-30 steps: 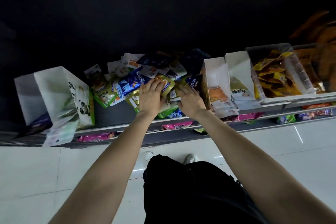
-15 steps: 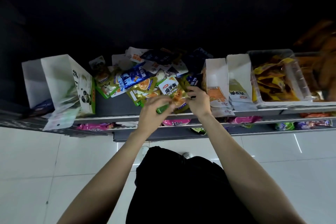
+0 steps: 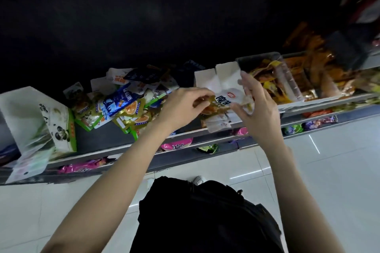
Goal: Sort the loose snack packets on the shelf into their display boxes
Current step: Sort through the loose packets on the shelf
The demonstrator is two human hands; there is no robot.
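Note:
A heap of loose snack packets (image 3: 127,104) lies on the dark shelf (image 3: 107,139), blue, green, gold and white ones mixed. My left hand (image 3: 183,109) pinches the left end of a white and gold packet (image 3: 224,101). My right hand (image 3: 259,111) holds the packet's right end between thumb and fingers. The packet hangs in front of two white display boxes (image 3: 218,80) that stand open side by side. More white packets (image 3: 218,124) lie at the foot of those boxes.
A white box with panda print (image 3: 59,127) stands at the left end of the shelf. A clear plastic bin (image 3: 287,76) of yellow and orange packets sits right of the white boxes. Pink and green packets (image 3: 176,146) lie on the lower shelf. White floor tiles lie below.
Both hands have lifted a white and gold packet out of the heap and carried it right, in front of the white display boxes. The camera view has swung right.

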